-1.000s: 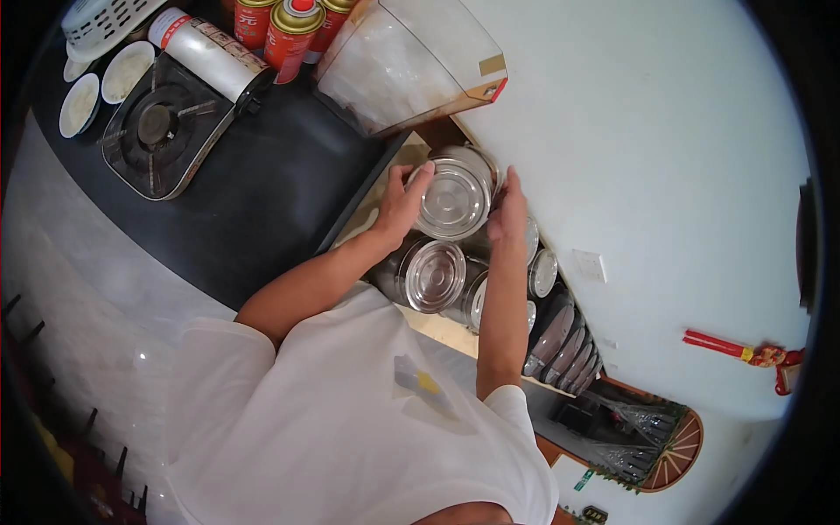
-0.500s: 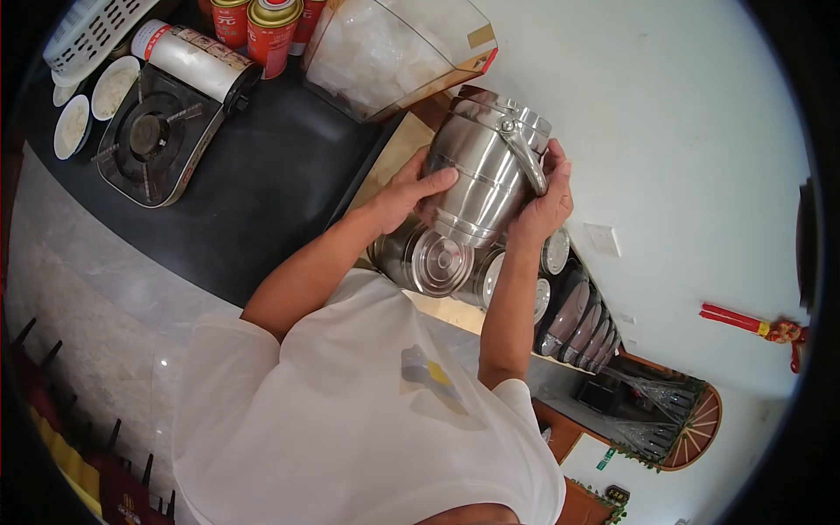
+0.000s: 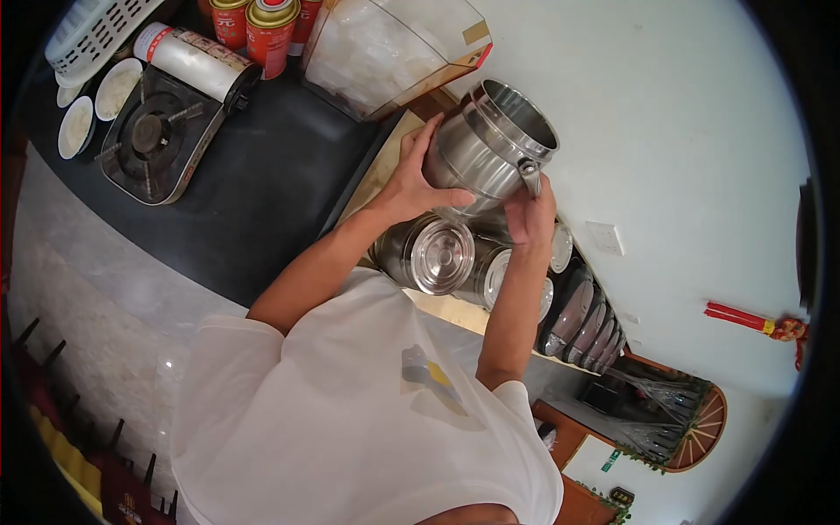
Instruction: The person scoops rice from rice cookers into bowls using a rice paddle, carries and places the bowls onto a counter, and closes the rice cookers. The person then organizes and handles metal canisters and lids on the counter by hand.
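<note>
A stainless steel ice bucket [image 3: 479,153] is held up in front of me, tilted with its open mouth toward the white wall. The mouth shows a bare metal inner wall; the bottom is hidden. My left hand [image 3: 416,179] grips its near left side, thumb across the lower body and fingers spread up the side. My right hand [image 3: 534,214] is closed on the other side by the metal handle [image 3: 530,175], its fingertips partly hidden. Just below the bucket stand several metal canisters with clear lids [image 3: 442,255] on a shelf.
On the black counter [image 3: 262,175] are a portable gas stove [image 3: 157,131], white bowls [image 3: 77,129], red cans [image 3: 269,35], a white basket [image 3: 96,39] and a clear bin of plastic-looking packets [image 3: 376,57]. Dark stacked items [image 3: 582,319] line the shelf beside the wall [image 3: 665,131].
The bucket has turned so its open mouth now faces more toward me. My left hand has shifted its grip upward, and my right hand has moved lower on its side.
</note>
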`<state>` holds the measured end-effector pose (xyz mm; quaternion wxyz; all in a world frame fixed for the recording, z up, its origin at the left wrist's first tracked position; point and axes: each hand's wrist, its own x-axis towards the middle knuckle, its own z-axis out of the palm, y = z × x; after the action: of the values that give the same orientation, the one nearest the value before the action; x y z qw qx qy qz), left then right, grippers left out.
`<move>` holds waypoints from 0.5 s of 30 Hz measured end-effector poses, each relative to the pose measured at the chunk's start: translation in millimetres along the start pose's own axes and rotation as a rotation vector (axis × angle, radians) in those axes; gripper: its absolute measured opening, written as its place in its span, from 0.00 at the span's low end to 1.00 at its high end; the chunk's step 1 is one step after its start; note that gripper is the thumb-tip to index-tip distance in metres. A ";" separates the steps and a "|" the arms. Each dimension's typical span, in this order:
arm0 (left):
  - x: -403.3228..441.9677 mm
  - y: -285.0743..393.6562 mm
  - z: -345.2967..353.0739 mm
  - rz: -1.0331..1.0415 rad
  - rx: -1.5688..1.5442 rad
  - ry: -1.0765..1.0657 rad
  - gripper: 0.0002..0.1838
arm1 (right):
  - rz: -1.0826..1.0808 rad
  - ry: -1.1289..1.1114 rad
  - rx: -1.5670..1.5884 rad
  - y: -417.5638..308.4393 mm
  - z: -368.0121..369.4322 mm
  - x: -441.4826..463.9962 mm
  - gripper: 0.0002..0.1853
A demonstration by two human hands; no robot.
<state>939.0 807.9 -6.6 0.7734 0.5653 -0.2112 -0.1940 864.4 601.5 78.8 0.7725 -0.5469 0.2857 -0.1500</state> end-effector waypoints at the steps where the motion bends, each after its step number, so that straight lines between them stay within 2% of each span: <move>1: -0.2 -1.1 -0.6 0.000 0.004 -0.003 0.70 | 0.002 -0.017 0.032 3.9 -2.0 2.7 0.15; 4: 6.5 -11.7 -1.0 -0.038 0.067 -0.048 0.72 | -0.016 -0.008 0.100 23.8 -14.3 12.5 0.16; 7: 10.7 -30.2 3.5 0.044 -0.057 -0.044 0.72 | -0.023 0.021 0.122 43.8 -12.8 14.9 0.16; 10: 9.8 -36.2 6.3 0.007 0.040 0.016 0.71 | -0.001 -0.024 0.104 54.7 -13.6 14.7 0.18; 12: 7.4 -33.8 4.6 -0.075 0.210 0.022 0.72 | -0.004 0.040 0.053 61.3 -8.7 11.5 0.20; 13: 7.4 -31.3 3.5 -0.078 0.213 0.022 0.72 | -0.002 -0.010 0.046 67.8 -15.6 15.4 0.21; 15: 7.3 -26.5 4.8 -0.144 0.221 0.019 0.78 | 0.008 0.001 0.017 72.7 -15.9 15.5 0.20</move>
<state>940.8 792.6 -29.8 0.6925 0.6626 -0.1827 -0.2192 861.2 607.0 3.0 0.7774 -0.5393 0.2870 -0.1497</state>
